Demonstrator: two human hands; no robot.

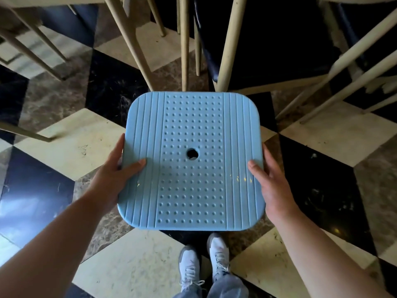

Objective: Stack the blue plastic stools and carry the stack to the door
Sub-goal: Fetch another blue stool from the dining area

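Holding: blue stool (191, 162) seen from above, gripped at both side edges, seat up and about level.
Stool: rounded-square seat, dotted bumps down the middle band, ribbed strips on both sides, small round hole (190, 153) near centre. Legs hidden under the seat (cannot tell if it is one stool or a stack, or whether it is off the floor).
Position: stool in front of the person, just ahead of the shoes, over the tile floor, its far edge close to the chair legs.
Left hand (117, 168): clamps the left edge, thumb (137, 164) laid on top of the ribbed strip, fingers curled under the rim and mostly hidden.
Right hand (270, 181): clamps the right edge, thumb (256, 168) on top of the seat, fingers wrapped down round the rim.
Arms: both bare forearms reach in from the bottom corners.
Floor (133, 261): cream, black and brown marble tiles in a cube pattern, glossy.
Shoes (204, 263): white, laced, with jeans hems above them at the bottom edge.
Chair legs (184, 44): pale wooden, several, across the top; dark seats (277, 39) among them.
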